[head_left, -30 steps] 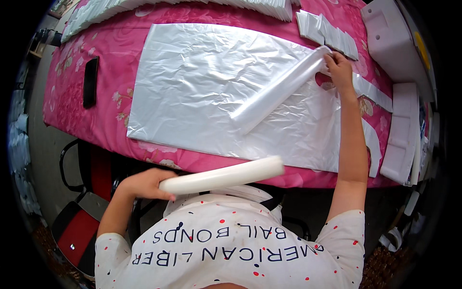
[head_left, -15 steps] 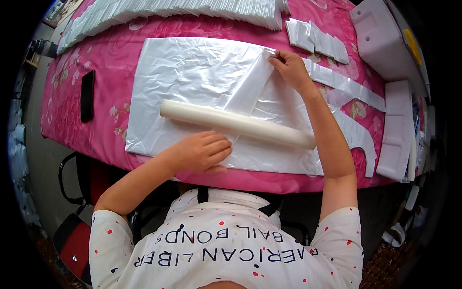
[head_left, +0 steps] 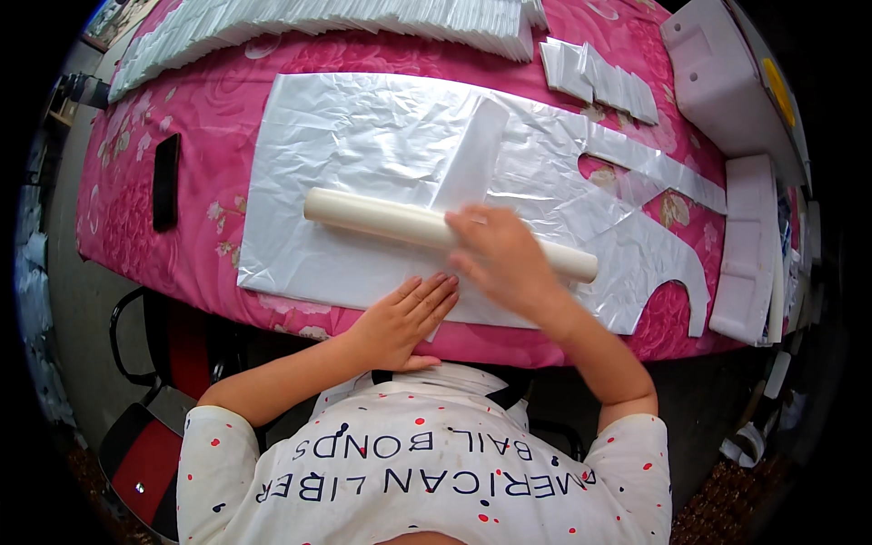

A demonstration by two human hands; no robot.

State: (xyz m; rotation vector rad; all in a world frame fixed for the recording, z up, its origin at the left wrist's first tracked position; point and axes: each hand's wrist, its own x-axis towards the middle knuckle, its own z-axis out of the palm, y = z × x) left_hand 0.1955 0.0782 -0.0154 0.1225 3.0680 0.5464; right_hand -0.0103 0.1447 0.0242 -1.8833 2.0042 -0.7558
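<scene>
A sheet of thin white plastic [head_left: 350,127], shaped like a disposable apron with cut-out arm curves and straps at its right end, lies spread on the table. Across its middle rests a long white tube [head_left: 372,216]. A folded white plastic strip [head_left: 472,145] sticks out from behind this tube, pointing away from me. My left hand [head_left: 409,313] presses flat on the sheet's near edge, fingers stretched out. Over the tube, right of its middle, is my right hand [head_left: 504,259]; motion blur hides what its fingers are doing and whether they touch the tube.
Along the far edge runs a long row of folded white plastic packs [head_left: 336,25], with a smaller group [head_left: 599,80] to its right. A black phone [head_left: 165,182] lies at the left. White foam boxes [head_left: 745,245] border the right side. Red-and-black chairs [head_left: 141,463] stand at lower left.
My right hand has let go of the strip's far end and come down toward me over the tube. My left hand has shifted slightly right and flattened on the sheet.
</scene>
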